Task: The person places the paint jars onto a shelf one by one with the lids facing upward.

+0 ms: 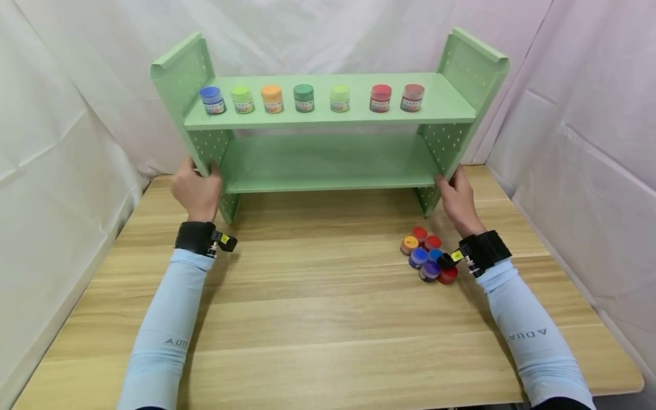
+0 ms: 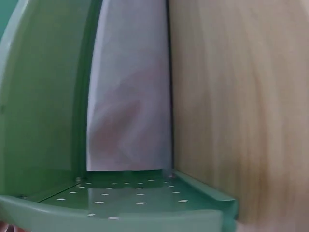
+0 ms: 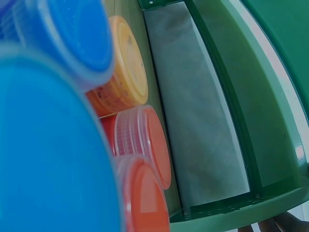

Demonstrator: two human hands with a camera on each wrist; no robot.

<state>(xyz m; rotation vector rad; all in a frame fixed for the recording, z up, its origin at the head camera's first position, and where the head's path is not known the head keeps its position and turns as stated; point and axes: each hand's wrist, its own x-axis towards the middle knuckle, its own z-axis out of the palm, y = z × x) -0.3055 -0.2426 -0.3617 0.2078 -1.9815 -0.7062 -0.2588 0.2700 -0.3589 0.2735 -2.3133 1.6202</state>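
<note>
A light green two-tier shelf (image 1: 328, 162) with perforated side panels stands at the back of the table. My left hand (image 1: 199, 191) grips the lower front edge of its left panel, fingers curled round it. On the opposite side my right hand (image 1: 458, 199) holds the right panel's front edge, thumb toward the inside. Several paint jars stand in a row on the upper tier, from a blue jar (image 1: 212, 100) at the left to a dark red jar (image 1: 412, 97) at the right. In the right wrist view, fingertips (image 3: 285, 223) show behind the green panel.
Near my right wrist a cluster of small jars sits on the wooden table (image 1: 307, 319), among them an orange jar (image 1: 409, 245) and a purple jar (image 1: 429, 271). White cloth (image 1: 328, 34) hangs behind the shelf and along both sides.
</note>
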